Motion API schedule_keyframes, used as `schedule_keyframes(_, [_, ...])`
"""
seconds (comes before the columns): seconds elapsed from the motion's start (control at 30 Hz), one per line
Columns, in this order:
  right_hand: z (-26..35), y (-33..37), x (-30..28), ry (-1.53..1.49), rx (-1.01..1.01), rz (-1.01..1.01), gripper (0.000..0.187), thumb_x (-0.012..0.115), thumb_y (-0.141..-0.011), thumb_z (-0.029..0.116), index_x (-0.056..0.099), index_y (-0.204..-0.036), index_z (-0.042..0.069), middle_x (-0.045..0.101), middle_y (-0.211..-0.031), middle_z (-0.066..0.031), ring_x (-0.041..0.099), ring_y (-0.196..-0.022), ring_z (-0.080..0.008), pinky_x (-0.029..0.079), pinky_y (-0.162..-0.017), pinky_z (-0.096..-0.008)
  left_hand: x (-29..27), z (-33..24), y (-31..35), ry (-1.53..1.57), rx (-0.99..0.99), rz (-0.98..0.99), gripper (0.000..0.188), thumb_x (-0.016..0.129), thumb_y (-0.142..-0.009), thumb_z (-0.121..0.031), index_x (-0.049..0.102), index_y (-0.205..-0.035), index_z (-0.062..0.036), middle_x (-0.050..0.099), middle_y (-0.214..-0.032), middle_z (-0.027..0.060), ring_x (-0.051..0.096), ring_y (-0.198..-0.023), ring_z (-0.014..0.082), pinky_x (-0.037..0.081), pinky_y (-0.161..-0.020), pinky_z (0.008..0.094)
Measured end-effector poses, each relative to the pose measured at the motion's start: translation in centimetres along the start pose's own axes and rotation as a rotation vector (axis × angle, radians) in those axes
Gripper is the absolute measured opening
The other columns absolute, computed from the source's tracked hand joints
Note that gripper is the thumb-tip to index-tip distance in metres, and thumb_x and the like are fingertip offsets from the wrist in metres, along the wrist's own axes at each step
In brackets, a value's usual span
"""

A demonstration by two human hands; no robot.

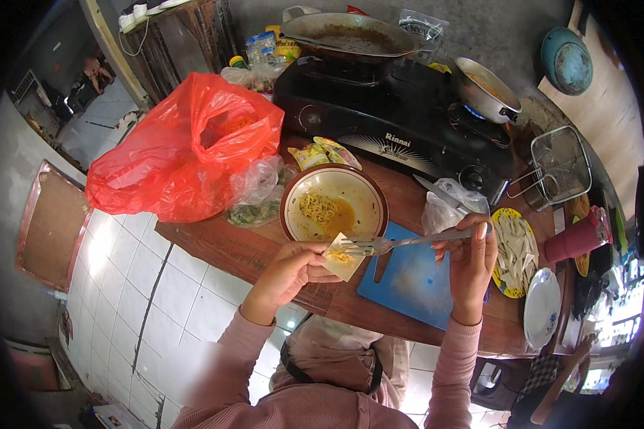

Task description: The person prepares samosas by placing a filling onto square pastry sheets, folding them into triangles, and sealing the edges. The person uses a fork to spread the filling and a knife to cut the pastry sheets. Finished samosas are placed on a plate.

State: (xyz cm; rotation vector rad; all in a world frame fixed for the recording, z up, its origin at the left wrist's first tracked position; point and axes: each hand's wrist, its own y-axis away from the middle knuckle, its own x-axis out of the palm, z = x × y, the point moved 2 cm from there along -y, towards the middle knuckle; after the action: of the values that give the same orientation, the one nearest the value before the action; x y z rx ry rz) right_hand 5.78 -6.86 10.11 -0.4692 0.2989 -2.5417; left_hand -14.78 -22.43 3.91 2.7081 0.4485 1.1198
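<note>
A square, pale dough wrapper (347, 270) with a little yellow noodle filling rests on the fingers of my left hand (286, 274), the thumb pinching its edge. My right hand (471, 264) grips a metal fork (422, 239) by its handle, the tines over the wrapper and touching or nearly touching the filling. Just beyond the left hand stands a brown-rimmed bowl (288, 204) with noodles (318, 209) in yellowish liquid. Below the fork lies a blue cutting board (411, 286). Right of my right hand, a yellow plate (503, 217) carries several pale folded wrappers (516, 254).
A black gas stove (386, 107) spans the back, a wok (350, 32) and a small pan (485, 93) over a blue flame on it. A knife (444, 193) lies by a clear plastic bag (447, 213). A red plastic bag (186, 150) sits left; a white plate (542, 307) and pink tumbler (576, 239) right.
</note>
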Motion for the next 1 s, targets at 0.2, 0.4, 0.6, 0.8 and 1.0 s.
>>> schedule_keyframes(0.2, [-0.6,-2.4,0.7,0.023,0.038,0.159,0.036,0.031,-0.099,0.038,0.042,-0.093,0.004,0.059,-0.063,-0.0137,0.056,-0.051,-0.0169,0.043,-0.046,-0.0235,0.5,-0.1,0.2,-0.013,-0.068,0.118,0.035,0.041,-0.083,0.001,0.049,-0.113,0.0169,0.057,-0.111,0.0285,0.061,-0.097,0.039,0.051,-0.086,0.0498])
schedule_keyframes(0.4, [-2.3,-4.7,1.0,-0.099,0.198,0.261,0.035,0.032,-0.099,0.037,0.045,-0.089,0.006,0.059,-0.061,-0.0102,0.054,-0.047,-0.0129,0.04,-0.043,-0.0204,1.0,-0.3,0.4,-0.115,-0.134,0.146,0.037,0.04,-0.082,0.001,0.047,-0.114,0.0186,0.056,-0.111,0.0295,0.06,-0.1,0.0369,0.052,-0.085,0.0482])
schedule_keyframes(0.6, [-3.2,-5.2,1.1,-0.129,0.281,0.295,0.035,0.033,-0.099,0.036,0.046,-0.09,0.005,0.058,-0.059,-0.0096,0.055,-0.047,-0.0131,0.041,-0.043,-0.0201,1.1,-0.6,0.4,-0.153,-0.176,0.152,0.043,0.038,-0.081,0.0,0.042,-0.118,0.0217,0.055,-0.113,0.0299,0.06,-0.101,0.0357,0.051,-0.087,0.0464])
schedule_keyframes(0.8, [-3.8,-5.7,1.2,-0.082,0.312,0.313,0.035,0.036,-0.098,0.036,0.046,-0.088,0.004,0.058,-0.059,-0.0091,0.056,-0.047,-0.0132,0.042,-0.043,-0.0195,0.8,-0.5,0.2,-0.168,-0.184,0.2,0.045,0.037,-0.083,-0.003,0.039,-0.12,0.0218,0.054,-0.114,0.0295,0.06,-0.102,0.0353,0.05,-0.089,0.045])
schedule_keyframes(1.0, [-3.6,-6.0,1.4,-0.036,0.317,0.295,0.038,0.038,-0.097,0.04,0.05,-0.087,0.006,0.059,-0.06,-0.0096,0.053,-0.047,-0.0108,0.038,-0.043,-0.0201,0.7,-0.4,0.1,-0.181,-0.19,0.176,0.046,0.036,-0.082,-0.002,0.039,-0.12,0.0226,0.054,-0.114,0.0297,0.061,-0.1,0.0354,0.051,-0.088,0.0455])
